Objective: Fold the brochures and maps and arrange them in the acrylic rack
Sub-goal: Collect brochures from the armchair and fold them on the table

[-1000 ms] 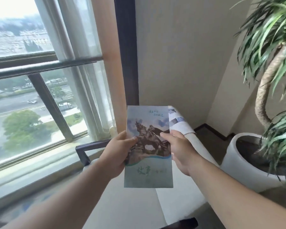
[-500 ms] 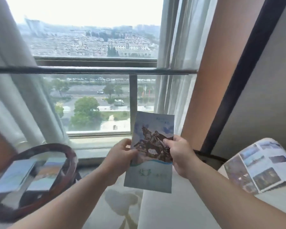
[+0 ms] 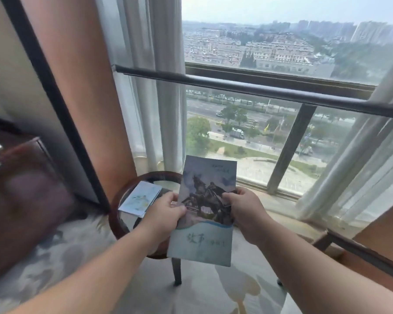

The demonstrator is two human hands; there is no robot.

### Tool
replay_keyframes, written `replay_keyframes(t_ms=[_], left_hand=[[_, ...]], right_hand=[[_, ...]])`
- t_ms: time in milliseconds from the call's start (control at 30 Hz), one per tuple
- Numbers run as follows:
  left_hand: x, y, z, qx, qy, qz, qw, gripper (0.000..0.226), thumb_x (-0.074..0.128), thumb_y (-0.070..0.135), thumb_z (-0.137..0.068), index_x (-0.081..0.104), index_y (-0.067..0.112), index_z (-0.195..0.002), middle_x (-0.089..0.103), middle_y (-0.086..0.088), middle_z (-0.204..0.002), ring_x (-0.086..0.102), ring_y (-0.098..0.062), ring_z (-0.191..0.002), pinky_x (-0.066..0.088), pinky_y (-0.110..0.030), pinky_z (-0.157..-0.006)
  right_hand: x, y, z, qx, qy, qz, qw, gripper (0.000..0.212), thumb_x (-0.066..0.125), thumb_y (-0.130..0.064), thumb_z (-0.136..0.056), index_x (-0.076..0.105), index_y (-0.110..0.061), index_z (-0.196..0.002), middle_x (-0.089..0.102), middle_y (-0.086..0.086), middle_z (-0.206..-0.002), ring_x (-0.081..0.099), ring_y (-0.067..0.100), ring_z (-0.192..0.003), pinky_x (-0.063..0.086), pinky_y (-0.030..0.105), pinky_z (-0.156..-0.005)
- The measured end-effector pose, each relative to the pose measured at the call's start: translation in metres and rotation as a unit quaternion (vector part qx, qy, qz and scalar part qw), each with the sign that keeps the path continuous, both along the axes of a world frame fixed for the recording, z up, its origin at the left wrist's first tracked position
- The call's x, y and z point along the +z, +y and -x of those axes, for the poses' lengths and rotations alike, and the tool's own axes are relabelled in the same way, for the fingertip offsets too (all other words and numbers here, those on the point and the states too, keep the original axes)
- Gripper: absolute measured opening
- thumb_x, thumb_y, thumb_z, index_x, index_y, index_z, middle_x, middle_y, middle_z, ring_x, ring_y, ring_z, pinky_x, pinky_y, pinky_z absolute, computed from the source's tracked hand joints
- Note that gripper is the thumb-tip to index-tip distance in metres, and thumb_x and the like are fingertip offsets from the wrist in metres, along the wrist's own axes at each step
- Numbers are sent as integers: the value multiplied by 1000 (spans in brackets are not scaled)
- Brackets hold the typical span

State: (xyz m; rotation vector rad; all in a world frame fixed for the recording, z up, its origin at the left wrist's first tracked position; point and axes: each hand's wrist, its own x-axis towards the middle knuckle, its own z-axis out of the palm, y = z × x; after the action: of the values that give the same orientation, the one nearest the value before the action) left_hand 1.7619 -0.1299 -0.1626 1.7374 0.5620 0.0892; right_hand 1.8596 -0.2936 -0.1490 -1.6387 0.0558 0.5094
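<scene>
Above round dark-wood glass-topped counter (image 3: 113,219), pinching folded blue-grey paper brochure (image 3: 205,223) mid-edges with left grip (image 3: 166,214) and right grip (image 3: 247,211); probably light, floppy.

brochure (image 3: 202,214) btwn both hands, round table (image 3: 120,200) behind, map (image 3: 140,198) on it

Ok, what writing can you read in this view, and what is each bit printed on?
Nothing reads for certain.
On the blue-grey horse-statue brochure, pale lower band: large brush-style characters, too blurred to quote.
Same cover, top right: two small lines, too small to read.
On the pale folded map lying on the round dark-rimmed glass table: print too small to read.
</scene>
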Motion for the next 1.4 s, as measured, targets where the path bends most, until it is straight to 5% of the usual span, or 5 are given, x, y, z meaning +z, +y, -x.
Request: replay_keyframes(t_ms=[167, 567, 667, 933, 1400], left_hand=[[-22, 55, -18, 45, 33, -20, 998, 15, 56, 8, -90, 66, 20, -87, 74, 1, -73, 69, -15, -68, 50, -21, -55], [-99, 136, -131, 37, 154, -174, 972, 19, 53, 21, -93, 53, 36, -81, 59, 12, -73, 55, -7, -69, 35, -26, -54], [-143, 154, -154, 2, 195, -204, 959, 20, 53, 22, -92, 46, 40, -98, 52, 14, -73, 52, -9, -68, 33, -28, -53], [-255, 197, -212, -110, 285, -244, 921, 29, 47, 21, -94, 45, 29, -122, 61, 4, -97, 59, -19, -83, 52, -36, -71], [-347, 226, -273, -178, 386, -274, 863, 33, 49, 27, -92, 47, 15, -122, 40, -9, -126, 49, -30, -109, 44, -38, -80]], right_hand=[[-34, 60, -42, 40, -6, 43, 998, 17, 51, -8, -83, 66, -13, -87, 74, 14, -88, 73, 32, -80, 58, 55, -78], [-134, 142, -149, 67, 22, 176, 982, 8, 54, -18, -86, 62, -17, -86, 70, 8, -90, 69, 28, -81, 60, 52, -69], [-173, 156, -156, 58, 50, 209, 975, 14, 55, -21, -85, 57, -22, -98, 66, 2, -99, 67, 25, -86, 59, 48, -76], [-267, 199, -166, 9, 173, 222, 959, 26, 56, -23, -86, 52, -23, -112, 66, 1, -105, 67, 22, -91, 59, 46, -77], [-344, 254, -210, 3, 260, 234, 937, 28, 61, -27, -83, 57, -21, -111, 66, -2, -99, 65, 17, -83, 54, 32, -67]])
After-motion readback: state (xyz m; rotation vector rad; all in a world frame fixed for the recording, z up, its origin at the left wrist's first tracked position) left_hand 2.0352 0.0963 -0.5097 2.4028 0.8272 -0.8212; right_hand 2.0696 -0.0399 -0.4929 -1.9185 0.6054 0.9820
